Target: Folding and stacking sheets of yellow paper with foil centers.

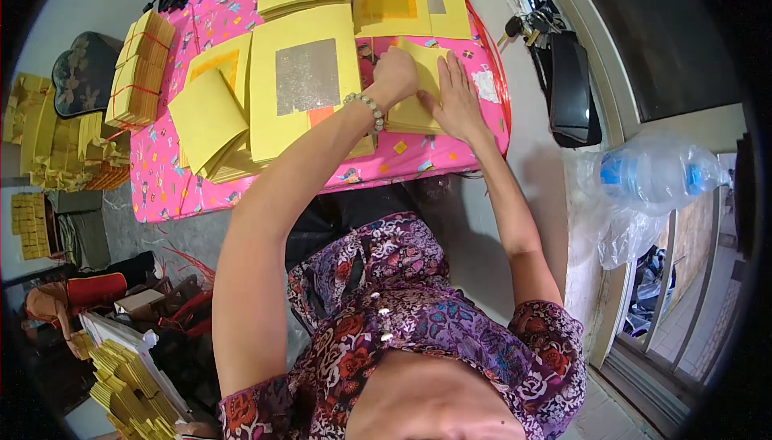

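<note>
Yellow joss paper point(424, 66) lies folded in a small stack at the near right of a pink table. On its left edge rests my left hand point(394, 77), closed in a fist, a beaded bracelet at the wrist; whatever its fingers hold is hidden. My right hand point(458, 102) lies flat on the stack's right side, fingers stretched out. Left of my hands is a taller pile of joss paper with a silver square point(308, 77). A curled folded yellow sheet point(207, 118) sits on another pile farther left.
More joss paper with an orange-edged square point(389, 0) lies at the back of the pink table cover point(161, 199). Tied yellow bundles point(143, 70) stand at the left edge. On the right ledge are keys point(532, 26), a black case point(572, 90) and a clear plastic bottle point(651, 173).
</note>
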The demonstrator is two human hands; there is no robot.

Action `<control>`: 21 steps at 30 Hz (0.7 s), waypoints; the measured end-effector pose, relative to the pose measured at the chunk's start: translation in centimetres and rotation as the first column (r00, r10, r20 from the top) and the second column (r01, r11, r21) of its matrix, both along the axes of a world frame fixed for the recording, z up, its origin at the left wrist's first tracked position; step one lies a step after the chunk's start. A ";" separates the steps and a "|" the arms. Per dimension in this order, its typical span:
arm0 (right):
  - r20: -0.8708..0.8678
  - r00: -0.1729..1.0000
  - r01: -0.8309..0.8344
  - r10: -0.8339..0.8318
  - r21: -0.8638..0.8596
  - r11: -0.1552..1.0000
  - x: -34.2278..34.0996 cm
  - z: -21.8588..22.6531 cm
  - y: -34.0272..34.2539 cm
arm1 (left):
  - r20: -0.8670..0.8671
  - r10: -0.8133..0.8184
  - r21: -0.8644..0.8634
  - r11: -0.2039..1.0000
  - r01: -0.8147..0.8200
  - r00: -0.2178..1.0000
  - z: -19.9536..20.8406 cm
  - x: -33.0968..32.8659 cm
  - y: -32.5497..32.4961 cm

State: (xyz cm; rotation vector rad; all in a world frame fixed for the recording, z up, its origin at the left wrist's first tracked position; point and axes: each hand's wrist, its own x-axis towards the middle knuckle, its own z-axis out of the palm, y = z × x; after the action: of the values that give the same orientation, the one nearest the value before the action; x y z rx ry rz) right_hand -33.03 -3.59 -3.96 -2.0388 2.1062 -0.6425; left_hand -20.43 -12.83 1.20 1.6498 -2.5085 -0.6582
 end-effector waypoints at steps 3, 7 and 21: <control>-0.036 0.999 -0.018 0.019 0.028 0.999 0.8 0.6 -0.6 | 0.075 -0.009 -0.248 0.968 0.028 0.997 -1.4 0.4 -0.5; -0.040 0.999 -0.006 0.009 0.077 0.997 -0.6 0.3 -0.1 | -0.119 -0.211 -0.233 0.956 0.179 0.970 4.1 0.2 1.4; 0.199 0.904 -0.324 0.378 -0.256 0.911 5.6 12.8 2.3 | -0.291 -0.299 -0.277 0.935 0.219 0.909 10.4 20.1 8.3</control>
State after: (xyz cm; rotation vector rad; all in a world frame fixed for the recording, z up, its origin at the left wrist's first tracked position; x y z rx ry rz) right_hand -27.40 -1.31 8.82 -2.2377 1.5328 -1.0353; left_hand -0.36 -4.54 11.56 1.0359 -2.4613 -0.5672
